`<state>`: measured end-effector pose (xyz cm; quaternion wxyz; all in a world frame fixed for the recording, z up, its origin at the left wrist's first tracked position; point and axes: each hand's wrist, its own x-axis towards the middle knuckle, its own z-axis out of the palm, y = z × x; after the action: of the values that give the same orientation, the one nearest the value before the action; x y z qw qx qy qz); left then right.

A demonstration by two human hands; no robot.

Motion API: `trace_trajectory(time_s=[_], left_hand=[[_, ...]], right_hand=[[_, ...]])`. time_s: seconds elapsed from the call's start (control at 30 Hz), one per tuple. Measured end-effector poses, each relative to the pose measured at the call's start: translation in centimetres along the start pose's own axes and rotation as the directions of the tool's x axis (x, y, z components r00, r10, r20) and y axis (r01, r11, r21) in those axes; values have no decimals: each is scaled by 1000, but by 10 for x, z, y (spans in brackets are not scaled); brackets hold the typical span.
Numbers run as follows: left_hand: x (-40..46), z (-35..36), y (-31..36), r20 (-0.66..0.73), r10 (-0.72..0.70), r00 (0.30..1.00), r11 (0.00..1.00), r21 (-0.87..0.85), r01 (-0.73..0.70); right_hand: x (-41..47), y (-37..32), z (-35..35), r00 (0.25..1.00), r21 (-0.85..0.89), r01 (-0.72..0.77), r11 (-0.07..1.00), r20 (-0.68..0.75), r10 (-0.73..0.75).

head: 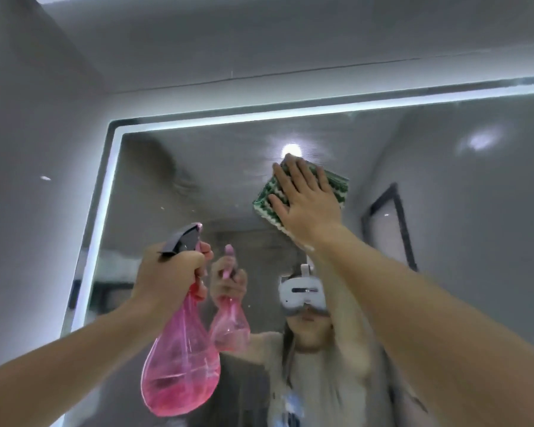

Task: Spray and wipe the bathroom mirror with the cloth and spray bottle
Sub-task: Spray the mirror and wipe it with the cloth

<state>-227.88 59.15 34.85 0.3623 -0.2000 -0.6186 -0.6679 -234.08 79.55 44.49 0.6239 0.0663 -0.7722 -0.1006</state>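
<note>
Both hands raised at the bathroom mirror, one with the bottle, one with the cloth.

Nearest, the left hand (170, 272) is wrapped tight around the neck of the pink spray bottle (182, 362), held just short of the glass; farther up, the right hand (305, 198) lies flat, fingers spread, pressing the green-and-white cloth (336, 186) against the upper part of the lit-edged mirror (198, 180).

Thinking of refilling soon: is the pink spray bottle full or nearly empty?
Nearly empty: the translucent pink spray bottle holds liquid only in its bottom bulge.
</note>
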Motion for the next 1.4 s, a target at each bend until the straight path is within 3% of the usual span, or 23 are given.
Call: trace_trajectory(time_s=[0.2,0.37,0.57,1.07,1.27,1.4], left_hand=[[-23,54,8,47,-45,998,999,22,44],[-32,66,18,52,-19,998,1000,0,19],[-17,34,15,23,-8,1000,1000,14,8],[49,-33,-7,-69,19,997,998,60,-15],[32,-25,-1,-135,76,988,994,91,-64],[24,16,14,-77,77,994,997,32,-75]], right_hand=[[-54,104,-20,981,-6,-196,981,-4,196],[-59,101,-18,970,-28,-245,969,-11,245],[-46,68,-10,946,40,-322,946,-18,323],[20,-110,20,999,75,32,997,13,-33],[15,-74,13,979,55,198,979,35,-200],[1,-8,-1,996,54,83,995,27,-85]])
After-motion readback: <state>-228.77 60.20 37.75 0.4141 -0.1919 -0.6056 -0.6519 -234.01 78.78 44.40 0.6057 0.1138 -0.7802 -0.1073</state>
